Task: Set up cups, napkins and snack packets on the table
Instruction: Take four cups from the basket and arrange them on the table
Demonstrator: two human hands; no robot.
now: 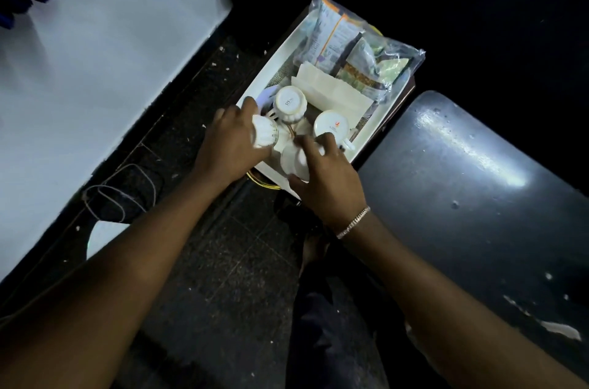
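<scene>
Tray (271,68), white and rectangular, on a dark stand between a white table (111,54) and a dark grey chair seat (471,184). In its far end, snack packets (344,44) inside a clear plastic bag, overlapping the tray's far rim. Just nearer, a stack of cream napkins (331,89), partly under the packets. In the near end, four white cups, crowded together and touching or nearly so.

Left hand (229,140) wrapped around a ribbed cup (264,133) lying on its side, fingers curled over it, thumb tip near the tray's left rim. Right hand (328,178) closed on a second cup (294,161) at the tray's near edge, fingers draped across the top, thumb pressed against the lower side. Silver bracelet (353,222) on the right wrist.

Two more cups untouched: one ribbed, upside down (288,103), base with small print facing up, just beyond the left hand; one smooth, also upside down (333,127), with a small red mark on its base and its handle toward the right rim.

Nothing from the tray on the table. Dark tiled floor (223,277) below, scattered with pale flecks. Loop of thin cable (108,197) by the table edge.
</scene>
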